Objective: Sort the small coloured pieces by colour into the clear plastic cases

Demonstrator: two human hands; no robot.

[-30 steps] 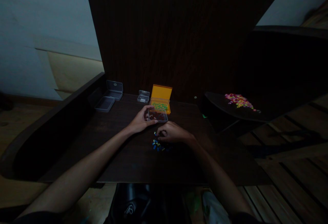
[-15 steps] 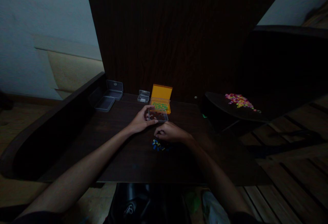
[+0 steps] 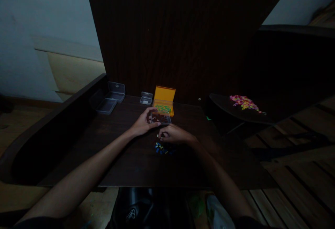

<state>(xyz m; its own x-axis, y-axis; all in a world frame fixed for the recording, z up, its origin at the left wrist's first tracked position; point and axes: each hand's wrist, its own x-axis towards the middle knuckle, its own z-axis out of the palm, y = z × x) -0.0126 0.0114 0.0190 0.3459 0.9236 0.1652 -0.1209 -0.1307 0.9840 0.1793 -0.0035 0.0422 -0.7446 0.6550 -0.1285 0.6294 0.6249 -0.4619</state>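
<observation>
My left hand [image 3: 145,121] is closed around the left side of a shallow clear plastic box [image 3: 164,118], thumb along its near edge. Small pieces seem to lie inside it, too dim to make out. Just in front of the box, my right hand [image 3: 174,134] is closed with curled fingers. A small pale piece [image 3: 157,136] shows at its fingertips. Below that hand lies a small pile of blue and yellow pieces [image 3: 161,148] on the dark wooden surface [image 3: 125,168]. Behind the clear box stands an open orange box [image 3: 165,93] with green pieces [image 3: 162,108] in it.
A small clear box [image 3: 146,98] stands open left of the orange one. Farther left are more clear cases [image 3: 106,106] by the raised side board [image 3: 60,117]. Pink and yellow pieces [image 3: 244,102] are heaped on a dark ledge at right. The light is dim.
My right hand has shifted slightly, and a small pale piece now shows at its fingertips. The left hand and the clear box have hardly moved.
</observation>
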